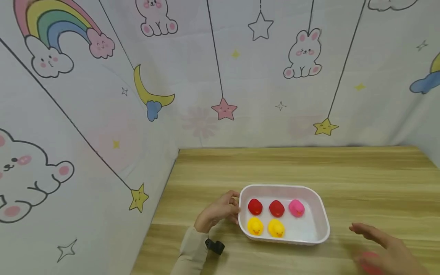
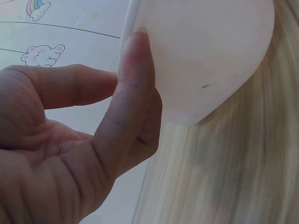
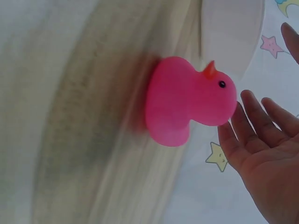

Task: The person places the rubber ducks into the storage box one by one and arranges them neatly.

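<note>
A white tray (image 1: pixel 317 238) stands on the wooden table with two red rubber ducks (image 1: pixel 255 207), a pink one (image 1: pixel 296 208) and two yellow rubber ducks (image 1: pixel 255 226) inside. At its left end my left hand (image 1: pixel 221 210) pinches the rim; in the left wrist view a fingertip (image 2: pixel 140 51) lies against the tray's wall (image 2: pixel 210 51). To the right of the tray, my right hand (image 1: pixel 388 248) is blurred, its fingers extended over another pink rubber duck (image 3: pixel 175 102). That duck sits upright on the table, with the fingers (image 3: pixel 254 130) beside its head and not around it.
The wooden table (image 1: pixel 361 172) extends behind and to both sides of the tray. A white cloth (image 1: pixel 261 84) printed with stars, bears and clouds hangs behind and along the left side. A black band (image 1: pixel 214 246) is on my left wrist.
</note>
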`<control>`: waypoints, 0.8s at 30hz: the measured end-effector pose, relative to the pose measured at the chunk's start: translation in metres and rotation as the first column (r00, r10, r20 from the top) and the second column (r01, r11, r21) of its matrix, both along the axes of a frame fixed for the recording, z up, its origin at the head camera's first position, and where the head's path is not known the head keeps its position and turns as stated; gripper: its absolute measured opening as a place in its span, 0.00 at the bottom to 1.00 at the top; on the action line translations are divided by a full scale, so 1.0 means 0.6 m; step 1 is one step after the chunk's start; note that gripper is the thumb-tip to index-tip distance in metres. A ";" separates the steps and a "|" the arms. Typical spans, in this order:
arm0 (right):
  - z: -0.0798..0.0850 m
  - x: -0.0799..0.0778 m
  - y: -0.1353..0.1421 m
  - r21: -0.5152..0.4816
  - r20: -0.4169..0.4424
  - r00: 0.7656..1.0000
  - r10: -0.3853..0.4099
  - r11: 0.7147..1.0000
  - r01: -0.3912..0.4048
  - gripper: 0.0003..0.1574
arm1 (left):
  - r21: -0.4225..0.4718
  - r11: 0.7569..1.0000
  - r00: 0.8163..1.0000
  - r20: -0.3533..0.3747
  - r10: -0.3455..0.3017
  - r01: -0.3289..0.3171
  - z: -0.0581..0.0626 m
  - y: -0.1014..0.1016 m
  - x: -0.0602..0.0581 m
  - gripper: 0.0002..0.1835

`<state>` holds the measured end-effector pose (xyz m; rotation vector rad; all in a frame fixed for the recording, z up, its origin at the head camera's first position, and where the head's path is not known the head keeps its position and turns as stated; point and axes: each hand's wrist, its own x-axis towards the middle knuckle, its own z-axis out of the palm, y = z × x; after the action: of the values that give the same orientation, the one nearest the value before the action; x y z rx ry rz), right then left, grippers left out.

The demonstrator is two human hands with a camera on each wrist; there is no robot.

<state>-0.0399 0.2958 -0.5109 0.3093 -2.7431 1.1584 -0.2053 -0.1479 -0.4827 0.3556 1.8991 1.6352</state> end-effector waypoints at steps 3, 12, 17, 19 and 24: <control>-0.015 0.006 -0.001 -0.010 -0.066 0.998 0.025 1.000 -0.026 0.48 | -0.006 1.000 1.000 -0.001 -0.005 0.005 -0.001 -0.001 0.003 0.27; -0.049 -0.005 0.000 -0.011 -0.225 0.972 0.063 0.998 -0.067 0.53 | -0.009 1.000 1.000 -0.002 0.005 -0.005 0.001 0.000 0.002 0.27; -0.067 -0.008 0.006 -0.059 -0.266 0.959 0.095 0.992 -0.114 0.50 | -0.009 1.000 1.000 0.001 0.000 0.000 0.000 -0.001 0.000 0.27; -0.070 -0.010 0.009 -0.062 -0.278 0.954 0.111 0.989 -0.133 0.50 | -0.010 1.000 1.000 0.000 -0.003 0.003 0.001 -0.001 0.000 0.27; -0.071 -0.012 0.015 -0.055 -0.245 0.963 0.113 0.990 -0.131 0.48 | -0.012 1.000 1.000 0.002 -0.005 0.005 0.003 -0.002 0.000 0.28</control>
<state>-0.0473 0.3051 -0.5536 0.5774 -2.4968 1.1584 -0.2053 -0.1488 -0.4808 0.3540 1.9044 1.6193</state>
